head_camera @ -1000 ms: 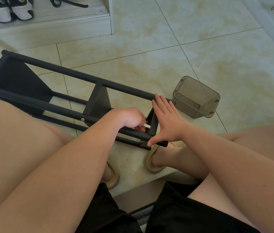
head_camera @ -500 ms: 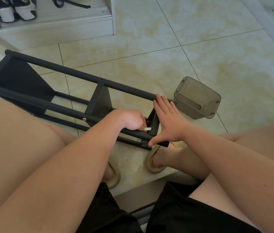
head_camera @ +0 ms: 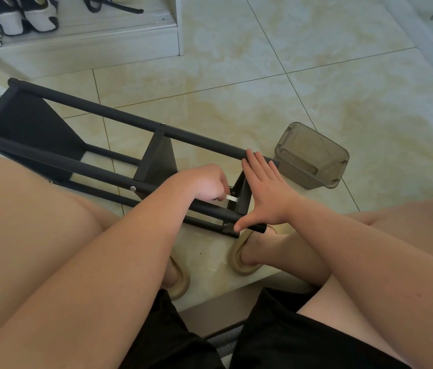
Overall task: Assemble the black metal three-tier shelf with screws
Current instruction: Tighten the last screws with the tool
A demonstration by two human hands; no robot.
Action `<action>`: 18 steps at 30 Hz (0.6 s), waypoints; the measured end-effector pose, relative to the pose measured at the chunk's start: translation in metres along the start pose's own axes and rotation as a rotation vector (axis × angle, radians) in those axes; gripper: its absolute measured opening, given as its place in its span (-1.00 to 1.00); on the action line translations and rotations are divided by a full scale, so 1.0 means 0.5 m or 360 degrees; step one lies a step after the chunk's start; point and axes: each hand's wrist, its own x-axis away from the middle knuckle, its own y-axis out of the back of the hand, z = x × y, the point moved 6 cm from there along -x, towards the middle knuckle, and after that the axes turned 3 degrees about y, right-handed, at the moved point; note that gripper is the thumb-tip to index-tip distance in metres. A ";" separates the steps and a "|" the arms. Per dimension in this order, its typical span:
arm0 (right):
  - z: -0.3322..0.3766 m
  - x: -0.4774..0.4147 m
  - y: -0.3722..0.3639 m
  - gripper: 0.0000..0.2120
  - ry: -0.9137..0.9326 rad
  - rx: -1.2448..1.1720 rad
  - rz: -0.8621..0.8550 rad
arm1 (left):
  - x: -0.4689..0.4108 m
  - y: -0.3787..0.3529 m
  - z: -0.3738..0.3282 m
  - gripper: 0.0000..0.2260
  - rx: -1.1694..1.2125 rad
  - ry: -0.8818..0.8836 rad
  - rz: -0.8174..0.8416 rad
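Note:
The black metal shelf (head_camera: 119,121) lies on its side on the tiled floor, its poles running from far left toward me. My left hand (head_camera: 207,182) reaches between the poles and pinches a small silver key tool (head_camera: 232,198) set against the end tier (head_camera: 243,198). My right hand (head_camera: 265,193) lies flat with straight fingers across the end tier, fingertips on the upper pole and thumb on the lower pole. A screw head (head_camera: 132,188) shows on the near pole.
A smoky translucent plastic box (head_camera: 311,155) sits on the floor just right of the shelf's end. My sandalled feet (head_camera: 244,259) stand under the shelf end. A white shoe rack (head_camera: 82,30) with shoes stands at the far left.
The silver tool in my left hand has turned slightly at the end tier. My right hand stays pressed in place.

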 end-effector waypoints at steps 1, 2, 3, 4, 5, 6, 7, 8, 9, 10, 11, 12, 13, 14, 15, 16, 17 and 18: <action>0.000 0.000 0.000 0.47 0.0001 0.0000 -0.0001 | -0.001 -0.001 -0.002 -0.78 0.0038 -0.0012 -0.0004; 0.000 0.000 0.000 0.47 0.0001 0.0001 -0.0004 | -0.002 -0.003 -0.003 -0.79 0.0089 -0.0022 0.0000; 0.001 0.000 0.001 0.47 0.0002 0.0000 -0.0007 | -0.004 -0.007 -0.004 -0.81 0.0159 -0.0020 0.0007; 0.001 0.000 0.001 0.47 0.0003 -0.0002 -0.0009 | -0.008 -0.011 -0.003 -0.84 0.0257 -0.0008 0.0007; 0.001 0.000 0.001 0.47 0.0004 -0.0004 -0.0011 | -0.012 -0.015 -0.002 -0.88 0.0379 0.0012 0.0000; 0.001 0.000 0.001 0.47 0.0005 -0.0004 -0.0013 | -0.017 -0.018 -0.002 -0.89 0.0514 0.0042 -0.0020; 0.001 0.001 0.001 0.47 0.0005 -0.0006 -0.0013 | -0.020 -0.022 0.000 -0.90 0.0636 0.0081 -0.0036; 0.001 0.001 0.001 0.47 0.0005 -0.0008 -0.0014 | -0.024 -0.026 0.000 -0.91 0.0721 0.0111 -0.0049; 0.001 0.001 0.001 0.47 0.0005 -0.0011 -0.0015 | -0.028 -0.028 0.002 -0.87 0.0754 0.0131 -0.0066; 0.001 0.001 0.002 0.47 0.0006 -0.0014 -0.0016 | -0.032 -0.031 0.004 -0.81 0.0757 0.0148 -0.0087; 0.001 0.001 0.002 0.47 0.0006 -0.0016 -0.0017 | -0.035 -0.032 0.005 -0.78 0.0756 0.0158 -0.0110; 0.001 0.001 0.002 0.47 0.0007 -0.0016 -0.0018 | -0.037 -0.032 0.006 -0.76 0.0765 0.0164 -0.0136; 0.002 0.001 0.002 0.47 0.0006 -0.0015 -0.0020 | -0.038 -0.033 0.006 -0.75 0.0785 0.0171 -0.0158; 0.002 0.001 0.002 0.47 0.0006 -0.0017 -0.0021 | -0.040 -0.033 0.006 -0.74 0.0809 0.0179 -0.0176; 0.002 0.001 0.001 0.47 0.0005 -0.0020 -0.0022 | -0.040 -0.033 0.005 -0.74 0.0828 0.0189 -0.0188; 0.002 0.000 0.001 0.47 0.0005 -0.0021 -0.0024 | -0.040 -0.033 0.004 -0.74 0.0846 0.0193 -0.0201; 0.002 0.000 0.002 0.47 0.0005 -0.0019 -0.0024 | -0.040 -0.032 0.004 -0.74 0.0861 0.0195 -0.0213; 0.002 0.000 0.002 0.47 0.0006 -0.0016 -0.0024 | -0.040 -0.032 0.003 -0.76 0.0873 0.0192 -0.0220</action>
